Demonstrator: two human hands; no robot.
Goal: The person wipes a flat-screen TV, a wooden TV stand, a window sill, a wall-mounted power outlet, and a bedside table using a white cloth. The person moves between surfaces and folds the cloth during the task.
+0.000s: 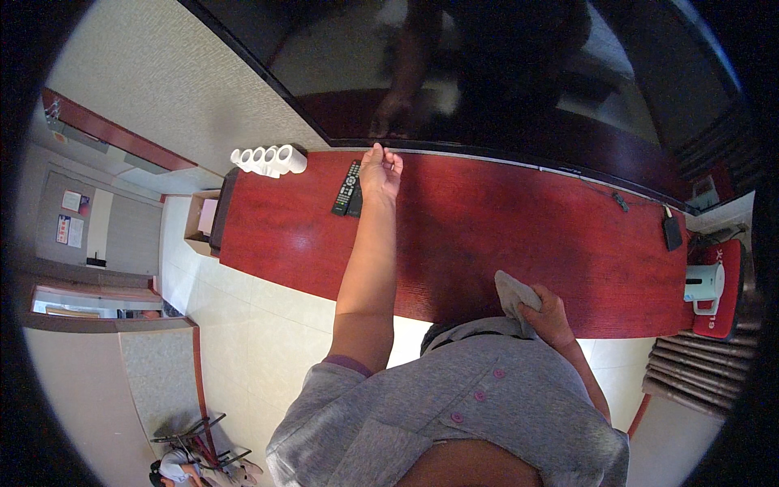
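My left hand [381, 172] reaches over the back of a dark red wooden table [462, 225], palm partly up and fingers curled, near the lower edge of a large black television screen [505, 79]. Whether anything small lies between its fingertips I cannot tell. Just left of this hand lies a black remote control [347, 190], with a second dark one partly hidden beneath my wrist. My right hand [551, 315] is closed on a folded grey cloth [516, 293], held by the table's front edge close to my shirt.
Several white paper rolls [268, 159] stand at the table's back left. On the right are a black box-shaped device [672, 232] with a cable, and a pale electric kettle [709, 281] by a red box [730, 304]. A person [176, 469] sits at the lower left, beside a metal frame.
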